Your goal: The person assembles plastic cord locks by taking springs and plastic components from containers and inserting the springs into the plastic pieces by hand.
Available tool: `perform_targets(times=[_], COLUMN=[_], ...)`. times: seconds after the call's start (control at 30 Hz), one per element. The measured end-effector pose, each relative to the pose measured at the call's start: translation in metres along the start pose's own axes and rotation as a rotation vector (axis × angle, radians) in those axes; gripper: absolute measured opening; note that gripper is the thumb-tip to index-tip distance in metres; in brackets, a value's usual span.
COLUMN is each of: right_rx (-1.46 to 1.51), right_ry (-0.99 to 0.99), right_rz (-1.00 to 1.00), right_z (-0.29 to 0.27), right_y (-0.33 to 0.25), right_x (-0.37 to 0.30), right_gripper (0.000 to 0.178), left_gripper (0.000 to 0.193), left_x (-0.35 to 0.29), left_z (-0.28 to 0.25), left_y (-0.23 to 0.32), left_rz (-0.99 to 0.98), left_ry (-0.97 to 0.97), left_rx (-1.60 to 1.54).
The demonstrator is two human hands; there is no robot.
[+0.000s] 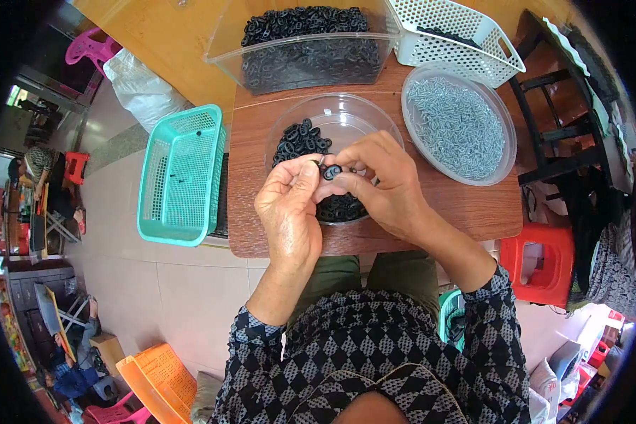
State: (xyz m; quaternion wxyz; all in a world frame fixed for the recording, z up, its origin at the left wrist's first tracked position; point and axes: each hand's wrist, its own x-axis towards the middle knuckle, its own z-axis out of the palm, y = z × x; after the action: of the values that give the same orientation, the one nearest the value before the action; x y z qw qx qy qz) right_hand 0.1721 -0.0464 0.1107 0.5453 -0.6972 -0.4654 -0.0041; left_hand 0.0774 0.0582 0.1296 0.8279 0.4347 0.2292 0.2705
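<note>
Both hands meet above a round clear tub on the brown table. My left hand is closed, thumb and fingertips pinching a small dark part that they partly cover. Right beside it, my right hand pinches a small black oval part with a lighter centre. Whether the two pieces are joined, I cannot tell. Inside the tub, below the hands, lie piles of black oval parts. To the right, a round clear tray is filled with small silvery metal pieces.
At the table's back stand a clear bin of black parts and a white perforated basket. A turquoise basket is left of the table. A red stool stands right; orange crates lie lower left. Other people sit far left.
</note>
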Motion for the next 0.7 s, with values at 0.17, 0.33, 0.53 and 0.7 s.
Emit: perform_targets(times=[0.17, 0.33, 0.53, 0.7], right_rx=[-0.197, -0.283, 0.055, 0.484], right_ry=[0.105, 0.116, 0.096, 0.015], right_rz=[-0.149, -0.216, 0.042, 0.515], right_z=[-0.002, -0.005, -0.026, -0.037], right_y=[-0.001, -0.002, -0.008, 0.0], right_x=[0.009, 0.004, -0.005, -0.008], right_gripper=[0.02, 0.024, 0.017, 0.013], left_gripper=[0.013, 0.012, 0.013, 0.013], left_x=[0.002, -0.001, -0.007, -0.003], left_z=[0.003, 0.008, 0.016, 0.015], left_y=[0.0, -0.004, -0.001, -0.005], left_rz=[-0.028, -0.036, -0.081, -0.078], left_ry=[-0.003, -0.003, -0.001, -0.017], left_rx=[-0.078, -0.086, -0.02, 0.074])
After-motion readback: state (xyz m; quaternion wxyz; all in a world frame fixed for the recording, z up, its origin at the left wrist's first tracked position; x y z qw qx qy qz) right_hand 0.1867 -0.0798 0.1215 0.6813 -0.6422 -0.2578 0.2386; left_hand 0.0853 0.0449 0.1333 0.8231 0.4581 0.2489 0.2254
